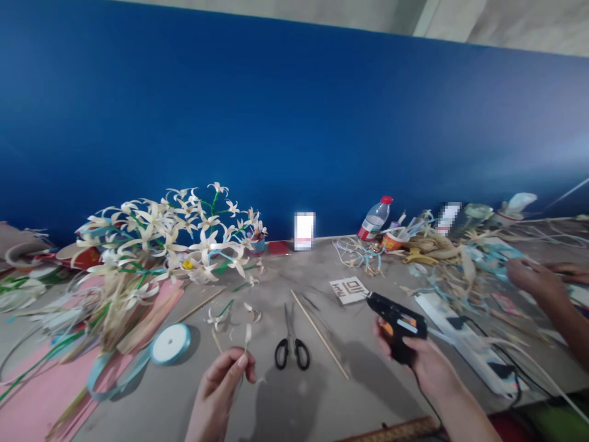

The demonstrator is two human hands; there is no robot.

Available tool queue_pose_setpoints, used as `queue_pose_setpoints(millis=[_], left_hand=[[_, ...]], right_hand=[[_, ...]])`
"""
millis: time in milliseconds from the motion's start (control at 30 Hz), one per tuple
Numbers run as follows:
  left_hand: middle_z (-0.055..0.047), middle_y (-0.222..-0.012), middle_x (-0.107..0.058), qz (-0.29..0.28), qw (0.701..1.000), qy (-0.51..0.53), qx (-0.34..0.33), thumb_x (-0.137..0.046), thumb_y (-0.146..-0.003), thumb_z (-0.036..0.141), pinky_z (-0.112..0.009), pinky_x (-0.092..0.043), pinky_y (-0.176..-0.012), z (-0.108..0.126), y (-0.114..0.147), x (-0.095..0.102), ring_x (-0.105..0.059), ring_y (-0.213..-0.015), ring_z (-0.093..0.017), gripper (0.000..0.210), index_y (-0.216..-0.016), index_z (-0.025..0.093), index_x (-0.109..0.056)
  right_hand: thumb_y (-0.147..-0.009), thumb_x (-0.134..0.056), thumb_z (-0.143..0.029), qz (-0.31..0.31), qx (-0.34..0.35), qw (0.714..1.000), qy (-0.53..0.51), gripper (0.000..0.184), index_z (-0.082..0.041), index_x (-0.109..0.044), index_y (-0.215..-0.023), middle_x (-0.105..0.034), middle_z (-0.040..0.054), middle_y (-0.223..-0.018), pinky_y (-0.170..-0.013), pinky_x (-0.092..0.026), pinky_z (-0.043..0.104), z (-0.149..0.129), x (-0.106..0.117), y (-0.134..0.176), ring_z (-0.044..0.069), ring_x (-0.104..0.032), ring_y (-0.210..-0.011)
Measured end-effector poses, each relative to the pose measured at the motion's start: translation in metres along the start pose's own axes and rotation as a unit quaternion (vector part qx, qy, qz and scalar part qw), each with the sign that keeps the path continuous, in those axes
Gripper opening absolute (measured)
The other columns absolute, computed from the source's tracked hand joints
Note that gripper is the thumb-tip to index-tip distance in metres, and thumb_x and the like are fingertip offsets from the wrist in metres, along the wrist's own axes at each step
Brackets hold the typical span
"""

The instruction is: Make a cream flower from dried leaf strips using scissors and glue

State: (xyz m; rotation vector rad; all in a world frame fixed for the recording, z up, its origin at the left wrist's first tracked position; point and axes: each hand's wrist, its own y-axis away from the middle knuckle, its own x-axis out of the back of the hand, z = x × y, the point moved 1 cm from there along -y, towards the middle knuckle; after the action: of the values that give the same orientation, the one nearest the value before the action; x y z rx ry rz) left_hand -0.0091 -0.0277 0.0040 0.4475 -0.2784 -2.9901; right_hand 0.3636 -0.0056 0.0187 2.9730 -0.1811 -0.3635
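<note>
Thumb and fingertips of my left hand [223, 376] pinch a small white petal [248, 334], which points upward. A thin strand seems to hang below the fingers. My right hand [427, 362] is wrapped round the grip of a black hot glue gun [400, 322], its nozzle aimed up and left. Just beyond that nozzle lies a white card with a brown pattern [348, 290]. Between my hands are black-handled scissors [291, 353], blades pointing away, and a thin wooden stick [321, 334]. Loose flower pieces [219, 315] rest beyond my left hand.
Many white artificial flowers [159, 236] fill the back left. A light-blue ribbon spool [170, 344] lies near pink paper [50, 393]. At right are a power strip [469, 344], cables, a plastic bottle [375, 218] and another person's hands [536, 276]. A blue panel [294, 123] stands behind.
</note>
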Motion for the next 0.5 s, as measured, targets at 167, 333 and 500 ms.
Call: queue_pose_setpoints(millis=[167, 333, 500], left_hand=[[-0.002, -0.058, -0.064, -0.045, 0.999, -0.006, -0.008, -0.071, -0.083, 0.046, -0.026, -0.043, -0.073, 0.012, 0.000, -0.025, -0.056, -0.065, -0.016, 0.031, -0.074, 0.016, -0.070], [-0.001, -0.056, -0.064, -0.064, 0.997, 0.027, -0.016, -0.069, -0.086, 0.040, -0.027, -0.043, -0.072, 0.021, 0.000, -0.040, -0.055, -0.061, -0.015, 0.027, -0.075, 0.015, -0.070], [0.000, -0.056, -0.064, -0.047, 0.997, 0.049, -0.022, -0.070, -0.086, 0.038, -0.026, -0.043, -0.071, 0.023, 0.004, -0.038, -0.056, -0.058, -0.014, 0.027, -0.071, 0.015, -0.068]], right_hand=[[-0.083, -0.067, -0.047, -0.049, 0.056, 0.997, 0.037, 0.030, -0.017, -0.069, -0.080, -0.067, 0.0052, -0.067, -0.045, -0.046, 0.027, 0.011, -0.069, 0.030, 0.014, -0.054, -0.045], [-0.089, -0.059, -0.046, -0.114, 0.113, 0.952, 0.260, 0.028, -0.020, -0.069, -0.089, -0.071, 0.0057, -0.069, -0.053, -0.055, 0.028, 0.017, -0.119, 0.052, 0.019, -0.064, -0.054], [-0.082, -0.060, -0.037, -0.095, 0.260, 0.883, 0.380, 0.012, -0.025, -0.064, -0.082, -0.069, 0.0006, -0.060, -0.047, -0.053, 0.022, 0.012, -0.153, 0.050, 0.017, -0.064, -0.047]])
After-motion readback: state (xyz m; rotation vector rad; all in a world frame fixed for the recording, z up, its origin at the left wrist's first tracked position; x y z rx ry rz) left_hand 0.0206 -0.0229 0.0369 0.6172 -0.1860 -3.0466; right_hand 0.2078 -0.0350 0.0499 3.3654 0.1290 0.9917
